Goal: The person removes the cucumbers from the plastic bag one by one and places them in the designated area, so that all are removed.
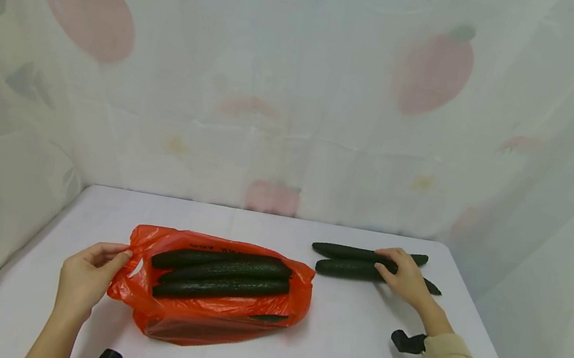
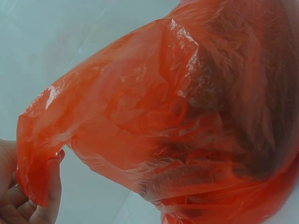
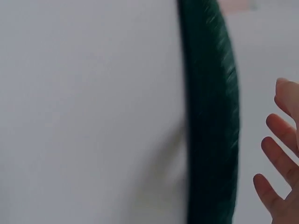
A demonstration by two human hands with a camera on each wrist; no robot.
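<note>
My left hand (image 1: pixel 88 276) pinches the left edge of a red plastic bag (image 1: pixel 144 297) between thumb and fingers. Several dark green cucumbers (image 1: pixel 228 267) lie inside the bag, seen through its opening. In the left wrist view the bag's thin film (image 2: pixel 117 102) stretches away from my fingers (image 2: pixel 53 186), with dark shapes showing through. At the right, my right hand (image 1: pixel 406 277) is over two cucumbers, a back one (image 1: pixel 340 251) and a front one (image 1: pixel 346 268), hiding part of both. The right wrist view shows its fingers (image 3: pixel 280 158) spread beside a cucumber (image 3: pixel 210 112).
The white table (image 1: pixel 344 351) has its far edge just behind the cucumbers. A pale curtain (image 1: pixel 291 79) with fruit prints hangs behind and on both sides. Dark wrist devices (image 1: pixel 407 342) stick out at both wrists.
</note>
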